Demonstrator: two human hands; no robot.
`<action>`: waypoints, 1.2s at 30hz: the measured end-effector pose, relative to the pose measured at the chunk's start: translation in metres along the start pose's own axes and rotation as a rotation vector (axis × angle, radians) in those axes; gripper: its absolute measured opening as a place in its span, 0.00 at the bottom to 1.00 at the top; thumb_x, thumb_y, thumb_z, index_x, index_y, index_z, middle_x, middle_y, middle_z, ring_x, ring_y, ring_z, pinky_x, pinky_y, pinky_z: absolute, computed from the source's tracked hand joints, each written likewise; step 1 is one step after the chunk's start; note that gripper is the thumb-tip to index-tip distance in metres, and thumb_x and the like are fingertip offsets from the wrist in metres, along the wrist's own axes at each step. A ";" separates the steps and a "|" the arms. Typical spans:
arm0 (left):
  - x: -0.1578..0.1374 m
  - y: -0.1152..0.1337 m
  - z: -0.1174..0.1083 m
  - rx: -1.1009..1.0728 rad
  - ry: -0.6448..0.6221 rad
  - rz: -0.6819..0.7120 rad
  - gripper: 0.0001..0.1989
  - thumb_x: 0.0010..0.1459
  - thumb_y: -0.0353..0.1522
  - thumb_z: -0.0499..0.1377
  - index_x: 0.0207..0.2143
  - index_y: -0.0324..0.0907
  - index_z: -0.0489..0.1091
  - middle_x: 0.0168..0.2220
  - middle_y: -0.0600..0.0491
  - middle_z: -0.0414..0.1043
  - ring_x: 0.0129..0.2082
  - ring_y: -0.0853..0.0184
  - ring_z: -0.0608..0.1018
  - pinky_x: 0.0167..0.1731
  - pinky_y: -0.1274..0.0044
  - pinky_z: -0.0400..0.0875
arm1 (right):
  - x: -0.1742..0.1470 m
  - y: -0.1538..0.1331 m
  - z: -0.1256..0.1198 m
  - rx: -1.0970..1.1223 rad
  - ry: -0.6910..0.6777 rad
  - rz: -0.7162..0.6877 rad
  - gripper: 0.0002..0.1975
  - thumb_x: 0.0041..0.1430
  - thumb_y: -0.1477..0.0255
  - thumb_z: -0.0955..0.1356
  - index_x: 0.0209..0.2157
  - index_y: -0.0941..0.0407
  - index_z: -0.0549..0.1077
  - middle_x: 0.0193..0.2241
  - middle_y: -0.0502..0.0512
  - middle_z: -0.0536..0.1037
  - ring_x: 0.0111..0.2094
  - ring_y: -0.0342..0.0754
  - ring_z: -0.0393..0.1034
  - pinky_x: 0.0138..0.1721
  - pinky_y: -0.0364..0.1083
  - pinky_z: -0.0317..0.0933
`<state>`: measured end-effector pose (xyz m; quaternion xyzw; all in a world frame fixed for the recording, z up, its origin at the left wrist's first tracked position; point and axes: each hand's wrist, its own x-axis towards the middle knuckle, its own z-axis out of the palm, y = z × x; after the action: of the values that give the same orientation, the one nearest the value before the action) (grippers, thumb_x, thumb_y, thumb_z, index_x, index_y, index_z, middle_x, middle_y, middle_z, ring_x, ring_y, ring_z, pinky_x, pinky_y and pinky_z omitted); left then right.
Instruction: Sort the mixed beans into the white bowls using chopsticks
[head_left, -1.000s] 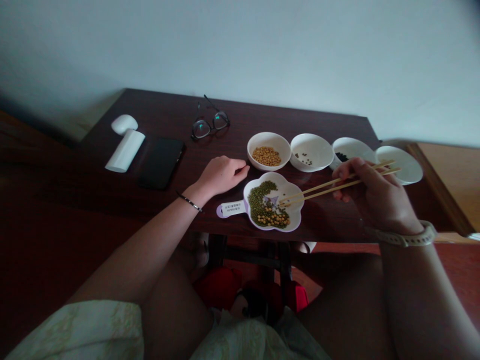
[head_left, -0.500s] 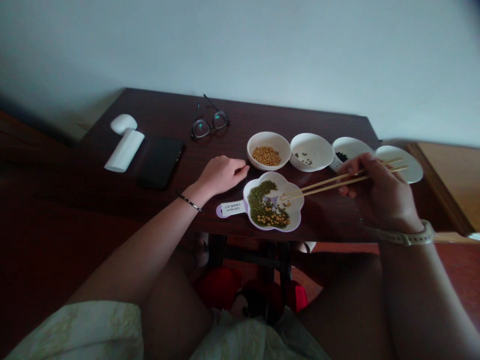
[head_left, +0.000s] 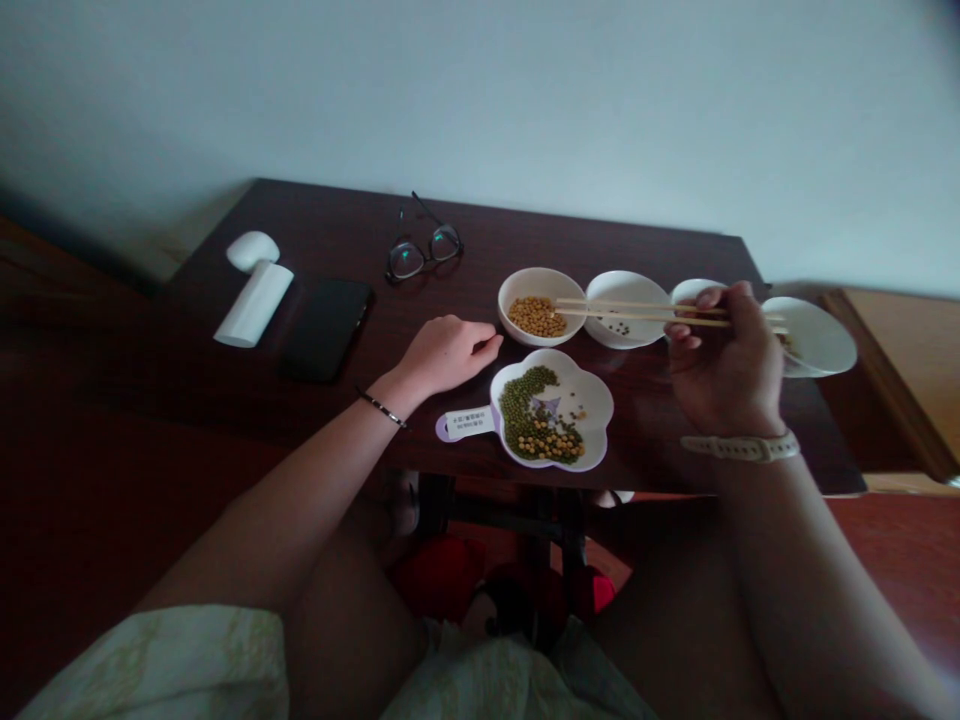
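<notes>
My right hand (head_left: 724, 365) grips a pair of wooden chopsticks (head_left: 630, 311), held level with their tips over the bowl of yellow beans (head_left: 541, 305). The shafts cross above a second white bowl (head_left: 626, 308) with a few dark beans. Just below sits a flower-shaped white dish (head_left: 553, 421) of mixed green and yellow beans with a labelled handle. My left hand (head_left: 446, 352) rests loosely curled on the dark table (head_left: 337, 230), beside that dish, holding nothing.
Two more white bowls (head_left: 814, 338) stand at the right, one partly hidden by my right hand. Glasses (head_left: 421, 248), a black phone (head_left: 327, 330) and a white cylinder (head_left: 253, 300) with its cap lie on the table's left half. The table's front edge is near my knees.
My right hand has lifted and swung the chopsticks from the flower dish up and left, so the tips now hang over the yellow bean bowl. The left hand has stayed put.
</notes>
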<state>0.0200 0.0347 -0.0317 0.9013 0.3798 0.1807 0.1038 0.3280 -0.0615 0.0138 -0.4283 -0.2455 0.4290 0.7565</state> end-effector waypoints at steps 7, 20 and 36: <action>-0.001 0.000 0.000 -0.007 -0.006 -0.014 0.22 0.74 0.39 0.56 0.25 0.44 0.75 0.23 0.51 0.74 0.21 0.66 0.68 0.30 0.70 0.51 | -0.006 -0.007 -0.002 -0.138 -0.076 -0.085 0.20 0.77 0.65 0.68 0.27 0.54 0.77 0.27 0.53 0.76 0.23 0.42 0.71 0.17 0.38 0.60; -0.001 -0.001 0.002 0.056 0.002 -0.005 0.21 0.75 0.41 0.56 0.31 0.44 0.81 0.26 0.49 0.81 0.24 0.63 0.76 0.29 0.70 0.56 | -0.051 -0.054 -0.010 -0.666 -0.184 -0.077 0.20 0.71 0.58 0.73 0.29 0.57 0.79 0.27 0.55 0.78 0.22 0.44 0.74 0.19 0.40 0.65; 0.000 -0.002 0.004 0.048 -0.016 -0.036 0.22 0.75 0.42 0.55 0.31 0.44 0.80 0.27 0.49 0.80 0.25 0.63 0.75 0.33 0.70 0.63 | -0.083 -0.073 0.006 -0.846 -0.240 -0.062 0.20 0.74 0.55 0.71 0.32 0.55 0.79 0.28 0.52 0.77 0.24 0.42 0.76 0.22 0.38 0.71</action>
<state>0.0201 0.0355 -0.0361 0.8979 0.3994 0.1624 0.0886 0.3129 -0.1496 0.0797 -0.6400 -0.4983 0.3147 0.4931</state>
